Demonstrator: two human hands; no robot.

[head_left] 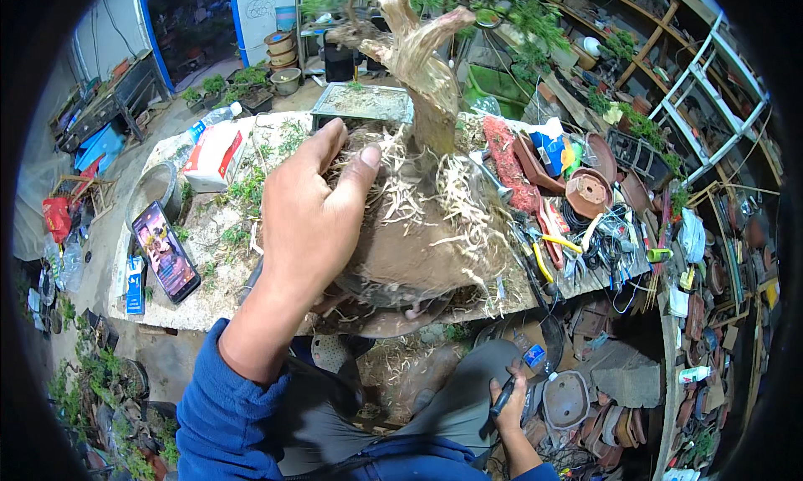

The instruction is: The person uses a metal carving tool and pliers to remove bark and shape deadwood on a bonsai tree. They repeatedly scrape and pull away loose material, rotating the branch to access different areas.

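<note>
A bonsai with a pale, stripped trunk (433, 104) rises from a brown mass of soil (410, 251) on the worktable. Curly wood shavings (468, 201) lie around its base and over the soil. My left hand (314, 197) reaches over the left side of this mass, thumb apart from the fingers, its palm hidden. Low by my right thigh, my right hand (508, 401) is closed around a slim dark-handled tool (503, 396); its working end cannot be made out. Beneath the soil, the pot or stand shows only in part.
On the table's left are a phone (166, 251), a red-and-white box (214, 156) and a round pot (159, 188). Pliers with yellow handles (544, 263), cables and clay pots (588, 193) crowd the right. A ladder (711, 96) leans against shelving.
</note>
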